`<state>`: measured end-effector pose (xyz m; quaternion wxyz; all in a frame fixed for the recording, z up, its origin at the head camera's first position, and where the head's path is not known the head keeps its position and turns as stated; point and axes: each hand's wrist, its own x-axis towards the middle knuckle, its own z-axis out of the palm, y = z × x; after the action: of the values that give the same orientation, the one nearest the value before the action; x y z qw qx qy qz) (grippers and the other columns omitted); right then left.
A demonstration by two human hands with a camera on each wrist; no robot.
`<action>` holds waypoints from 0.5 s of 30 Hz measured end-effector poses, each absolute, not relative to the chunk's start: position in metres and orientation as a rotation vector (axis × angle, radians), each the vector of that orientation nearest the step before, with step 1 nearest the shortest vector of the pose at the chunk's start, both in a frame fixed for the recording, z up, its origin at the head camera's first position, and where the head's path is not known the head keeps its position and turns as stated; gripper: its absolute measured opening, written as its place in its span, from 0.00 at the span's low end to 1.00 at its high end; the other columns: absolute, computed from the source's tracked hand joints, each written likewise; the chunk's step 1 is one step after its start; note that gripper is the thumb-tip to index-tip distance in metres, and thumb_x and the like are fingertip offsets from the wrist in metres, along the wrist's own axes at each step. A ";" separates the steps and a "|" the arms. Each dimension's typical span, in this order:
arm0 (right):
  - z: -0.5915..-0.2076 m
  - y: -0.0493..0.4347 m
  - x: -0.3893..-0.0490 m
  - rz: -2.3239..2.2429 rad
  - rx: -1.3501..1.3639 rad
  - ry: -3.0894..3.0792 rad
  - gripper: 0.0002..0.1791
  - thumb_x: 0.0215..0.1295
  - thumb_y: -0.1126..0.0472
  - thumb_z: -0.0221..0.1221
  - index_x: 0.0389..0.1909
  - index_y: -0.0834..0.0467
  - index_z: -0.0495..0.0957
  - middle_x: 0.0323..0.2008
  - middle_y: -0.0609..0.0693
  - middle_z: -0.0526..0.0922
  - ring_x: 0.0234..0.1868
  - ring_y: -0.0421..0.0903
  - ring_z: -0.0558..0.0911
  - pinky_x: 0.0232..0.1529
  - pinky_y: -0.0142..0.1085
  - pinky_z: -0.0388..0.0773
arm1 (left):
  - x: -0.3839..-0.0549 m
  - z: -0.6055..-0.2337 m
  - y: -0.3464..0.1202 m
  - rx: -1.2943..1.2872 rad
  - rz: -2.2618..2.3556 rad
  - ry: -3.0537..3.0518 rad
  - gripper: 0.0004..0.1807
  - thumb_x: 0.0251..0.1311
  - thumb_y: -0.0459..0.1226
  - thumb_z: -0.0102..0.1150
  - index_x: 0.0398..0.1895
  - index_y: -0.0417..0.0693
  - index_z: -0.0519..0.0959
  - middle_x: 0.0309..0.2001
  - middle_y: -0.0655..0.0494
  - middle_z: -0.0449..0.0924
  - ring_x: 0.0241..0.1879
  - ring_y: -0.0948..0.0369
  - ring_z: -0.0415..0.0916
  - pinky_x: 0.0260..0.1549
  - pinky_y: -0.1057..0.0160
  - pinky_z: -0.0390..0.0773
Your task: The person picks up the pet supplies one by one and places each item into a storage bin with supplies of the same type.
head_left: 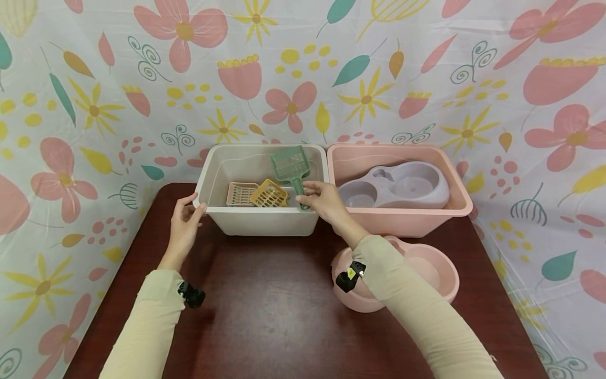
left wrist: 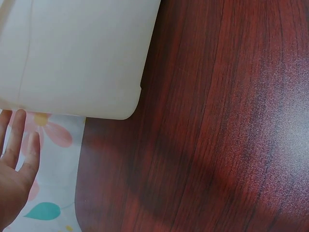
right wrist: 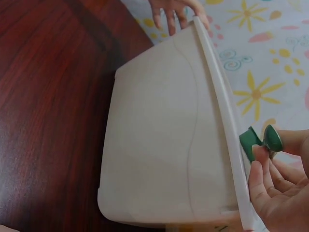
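My right hand (head_left: 323,202) pinches the handle of a green slotted litter scoop (head_left: 291,164), whose head is raised over the inside of a white litter box (head_left: 262,223). In the right wrist view, the scoop's handle end (right wrist: 273,138) shows between thumb and fingers, just beyond the box rim. My left hand (head_left: 184,223) holds the rim of the box at its front left corner. Several of its fingers extend along the outer wall in the left wrist view. Inside the box lie a yellow scoop (head_left: 270,195) and a pale pink scoop (head_left: 240,193).
To the right, a pink litter box (head_left: 402,223) holds a grey double pet bowl (head_left: 412,184). A pink double bowl (head_left: 426,271) lies on the dark wooden table (head_left: 270,316), partly under my right forearm. A flowered cloth (head_left: 293,68) hangs behind the boxes.
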<state>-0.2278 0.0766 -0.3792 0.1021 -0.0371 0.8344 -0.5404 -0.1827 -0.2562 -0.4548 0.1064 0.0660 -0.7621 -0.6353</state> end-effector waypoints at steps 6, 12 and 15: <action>-0.382 0.078 -0.230 -1.621 -0.127 2.492 0.23 0.66 0.61 0.65 0.62 0.61 0.77 0.51 0.58 0.82 0.47 0.51 0.81 0.40 0.36 0.77 | -0.174 -0.436 -0.248 0.187 -1.883 -2.246 0.26 0.73 0.36 0.52 0.70 0.39 0.63 0.47 0.49 0.70 0.39 0.73 0.74 0.38 0.71 0.72; -0.383 0.079 -0.231 -1.675 -0.149 2.508 0.21 0.67 0.62 0.64 0.59 0.62 0.79 0.47 0.58 0.84 0.40 0.48 0.80 0.35 0.31 0.73 | -0.175 -0.439 -0.250 0.206 -1.884 -2.253 0.26 0.73 0.36 0.53 0.70 0.40 0.63 0.48 0.49 0.71 0.39 0.72 0.74 0.38 0.71 0.72; -0.384 0.079 -0.231 -1.691 -0.154 2.509 0.20 0.66 0.63 0.64 0.58 0.62 0.79 0.47 0.58 0.84 0.40 0.47 0.80 0.35 0.30 0.74 | -0.175 -0.438 -0.250 0.207 -1.883 -2.253 0.25 0.73 0.36 0.53 0.69 0.40 0.63 0.48 0.49 0.71 0.39 0.72 0.74 0.38 0.71 0.72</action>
<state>-0.2314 0.0787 -0.3837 0.0558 -0.0508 0.8269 -0.5573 -0.1749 -0.2496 -0.4380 0.0990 0.0701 -0.7617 -0.6365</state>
